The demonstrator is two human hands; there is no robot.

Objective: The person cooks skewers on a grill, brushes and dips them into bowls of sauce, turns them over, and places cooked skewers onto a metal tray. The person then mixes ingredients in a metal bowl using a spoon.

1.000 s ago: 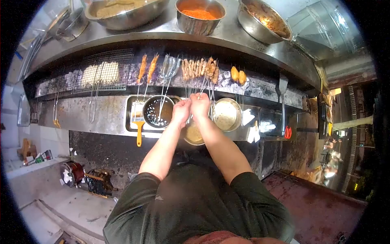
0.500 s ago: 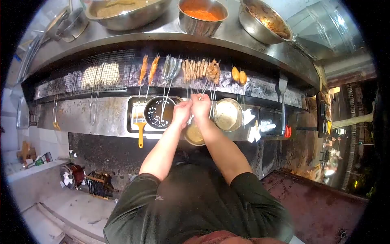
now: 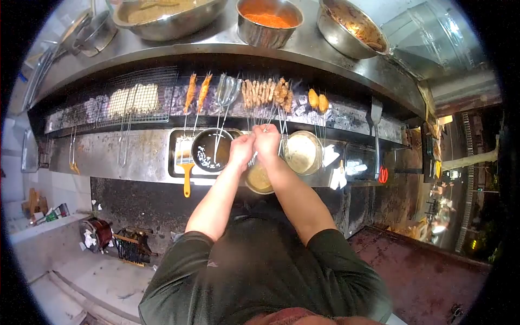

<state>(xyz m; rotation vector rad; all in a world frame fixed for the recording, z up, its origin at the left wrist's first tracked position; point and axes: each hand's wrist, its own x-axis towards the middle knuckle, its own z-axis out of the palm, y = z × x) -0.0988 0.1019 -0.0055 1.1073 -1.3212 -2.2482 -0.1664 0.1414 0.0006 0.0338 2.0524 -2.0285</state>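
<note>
My left hand [image 3: 242, 149] and my right hand [image 3: 267, 142] are side by side at the grill's front edge, fingers closed round the lower ends of metal skewers. The meat skewers [image 3: 259, 93] lie in a row over the coals beyond them. At the row's right end, darker meat pieces [image 3: 281, 95] sit bunched together. Left of the meat are fish-like skewers [image 3: 227, 91] and two orange skewers [image 3: 203, 92]; two yellow pieces [image 3: 318, 101] are to the right. Which skewers each hand holds is partly hidden by the fingers.
A dark pot [image 3: 206, 157] stands left of my hands, beside a yellow-handled brush [image 3: 187, 179]. A pale bowl [image 3: 301, 153] is at the right. A wire basket [image 3: 135, 100] lies over the coals. Large metal bowls [image 3: 270, 38] line the upper shelf.
Both hands stay closed at nearly the same place. The darker meat pieces at the right end of the row have shifted slightly between frames.
</note>
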